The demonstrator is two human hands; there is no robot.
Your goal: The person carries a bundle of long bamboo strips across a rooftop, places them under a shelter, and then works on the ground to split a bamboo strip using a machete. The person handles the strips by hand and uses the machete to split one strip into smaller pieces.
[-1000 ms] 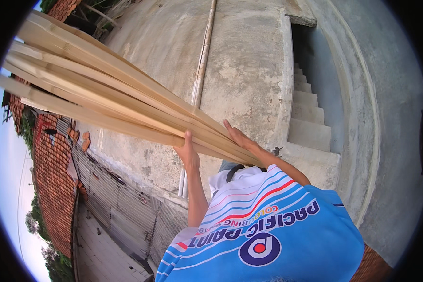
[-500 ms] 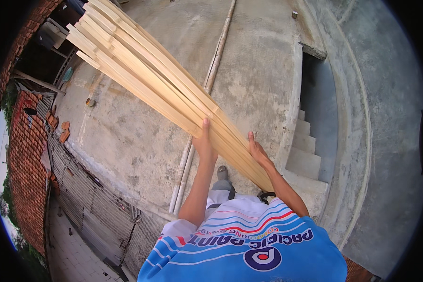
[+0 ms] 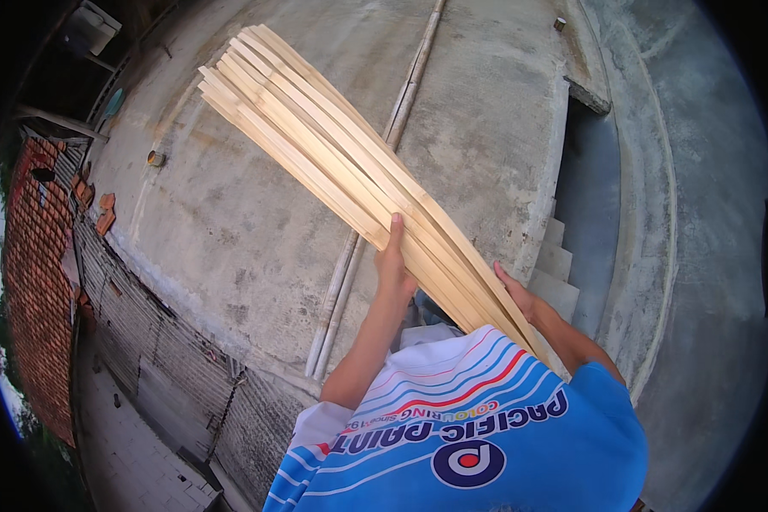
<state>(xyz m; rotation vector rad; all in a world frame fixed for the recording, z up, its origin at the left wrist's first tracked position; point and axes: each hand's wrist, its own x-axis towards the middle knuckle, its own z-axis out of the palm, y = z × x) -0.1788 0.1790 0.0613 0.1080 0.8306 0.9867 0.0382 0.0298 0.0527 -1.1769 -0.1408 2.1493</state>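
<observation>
A thick bundle of long, pale bamboo strips (image 3: 316, 141) slants across the view, from the upper left down to my body at the lower right. My left hand (image 3: 394, 263) grips it near the middle, thumb on top and fingers hidden underneath. Farther down, close to my torso, my right hand (image 3: 520, 300) holds the bundle's right edge, its thumb showing and its other fingers out of sight beneath. The strips' far ends fan out a little in the air; their near ends are partly covered by my shirt.
Long thin poles (image 3: 416, 64) lie across the concrete floor (image 3: 256, 230) under the bundle. A stairwell with concrete steps (image 3: 555, 263) drops away on the right. Left stand a small can (image 3: 155, 159) and broken roof tiles (image 3: 105, 213), beside the edge above a corrugated roof (image 3: 149, 311).
Both hands have shifted right with the bundle, and the right hand is lower. The bundle's far ends have come down and rightward, nearer to me, while its near ends slid in against my body.
</observation>
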